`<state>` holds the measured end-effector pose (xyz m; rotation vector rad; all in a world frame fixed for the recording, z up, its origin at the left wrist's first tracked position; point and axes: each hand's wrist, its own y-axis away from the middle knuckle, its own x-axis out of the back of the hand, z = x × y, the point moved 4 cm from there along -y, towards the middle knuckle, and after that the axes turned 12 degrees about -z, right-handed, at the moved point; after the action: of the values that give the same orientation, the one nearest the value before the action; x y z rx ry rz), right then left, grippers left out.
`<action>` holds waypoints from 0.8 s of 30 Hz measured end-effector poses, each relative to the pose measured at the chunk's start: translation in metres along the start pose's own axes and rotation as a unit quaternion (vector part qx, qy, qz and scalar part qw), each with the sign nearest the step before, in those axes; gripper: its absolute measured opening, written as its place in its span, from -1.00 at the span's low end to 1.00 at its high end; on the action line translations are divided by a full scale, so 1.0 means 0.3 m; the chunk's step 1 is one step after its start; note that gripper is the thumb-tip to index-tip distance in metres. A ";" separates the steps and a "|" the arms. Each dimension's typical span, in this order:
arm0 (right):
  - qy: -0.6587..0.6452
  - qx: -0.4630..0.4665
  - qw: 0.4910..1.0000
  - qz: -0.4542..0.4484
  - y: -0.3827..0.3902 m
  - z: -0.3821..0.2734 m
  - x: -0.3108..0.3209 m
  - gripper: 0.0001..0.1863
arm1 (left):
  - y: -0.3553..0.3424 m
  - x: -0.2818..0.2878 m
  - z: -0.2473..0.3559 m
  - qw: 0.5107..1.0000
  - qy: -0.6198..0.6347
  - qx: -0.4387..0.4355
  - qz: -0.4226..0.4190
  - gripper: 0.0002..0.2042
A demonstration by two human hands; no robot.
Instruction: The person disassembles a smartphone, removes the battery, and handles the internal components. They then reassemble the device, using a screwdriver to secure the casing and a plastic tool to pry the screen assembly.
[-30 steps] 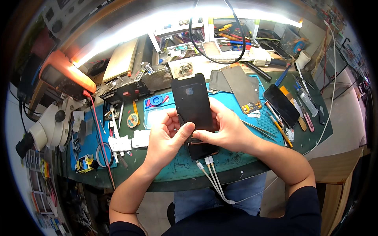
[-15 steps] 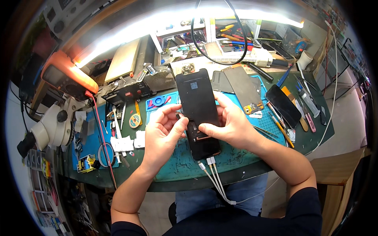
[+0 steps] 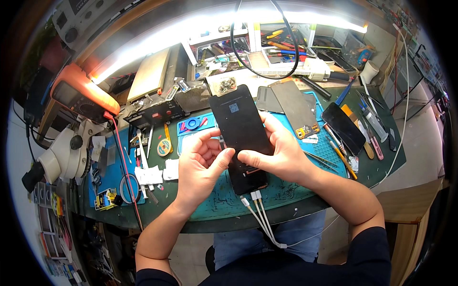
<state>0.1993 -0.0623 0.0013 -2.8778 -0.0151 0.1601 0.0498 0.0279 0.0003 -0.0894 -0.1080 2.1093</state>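
A black phone [image 3: 241,121], with a small square code label on its upper part, is held tilted between both hands above the mat. My left hand [image 3: 202,164] is closed at its left edge, fingers curled and thumb tip on the lower half. From the right side my right hand [image 3: 286,152] grips it, thumb lying across the front and fingers around the edge. Below the thumbs, the phone's lower part shows a thin copper-coloured strip [image 3: 251,170]. White cable plugs [image 3: 253,196] sit close to its bottom end; I cannot tell whether any is plugged in.
Under the hands lies a teal work mat [image 3: 210,205]. To the right are a dark phone [image 3: 343,128], tweezers [image 3: 320,161] and several hand tools; a grey panel [image 3: 296,105] lies behind. An orange multimeter [image 3: 83,93] and a white microscope part [image 3: 59,152] stand at left.
The phone's upper end has tilted slightly left. My left thumb has moved right onto the phone, and the small dark piece seen by it no longer shows. My right thumb shifted slightly left.
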 end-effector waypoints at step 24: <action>-0.026 -0.070 0.997 -0.005 0.004 0.005 0.008 -0.47 | -0.002 -0.001 -0.019 0.975 0.209 0.064 -0.028 -0.55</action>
<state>0.2015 -0.0630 -0.0007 -3.0120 -0.0514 0.2417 0.0509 0.0281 -0.0053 -0.4445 0.2747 1.9905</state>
